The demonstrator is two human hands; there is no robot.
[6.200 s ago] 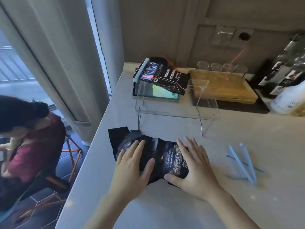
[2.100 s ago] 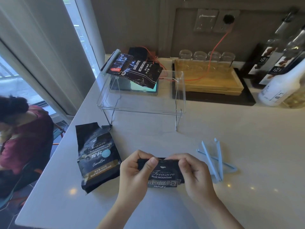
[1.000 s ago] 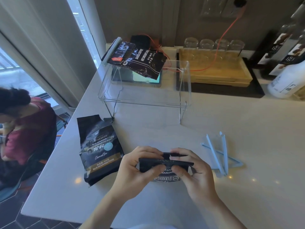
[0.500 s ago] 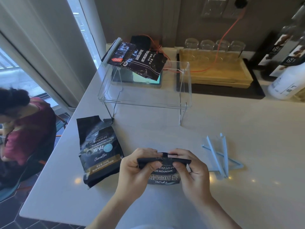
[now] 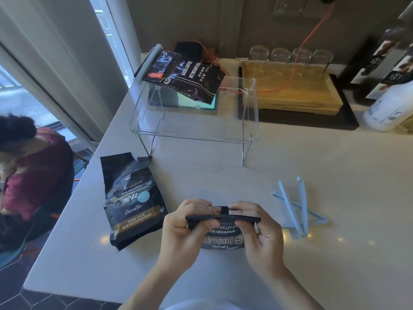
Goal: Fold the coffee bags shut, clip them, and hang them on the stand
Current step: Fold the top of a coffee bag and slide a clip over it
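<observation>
Folded black bag, open bag flat

Daylit from the window, soft and slightly hazy.
Small ceiling-light glints on the counter either side of the grip; wide-angle bending at the edges; far-right bottles blurred.

The counter is pale off-white with small glints of light. The coffee bag being folded is black with white lettering. A second coffee bag — also black — carries white script, a light blue round spot and a gold band near its bottom. The bag on the stand is black with white print and a small red tag, closed by a pale blue clip. The stand is clear. The loose clips are light blue. The tray is yellowish wood on a black base — an orange cable crosses it. The seated person's top is dark red.
</observation>
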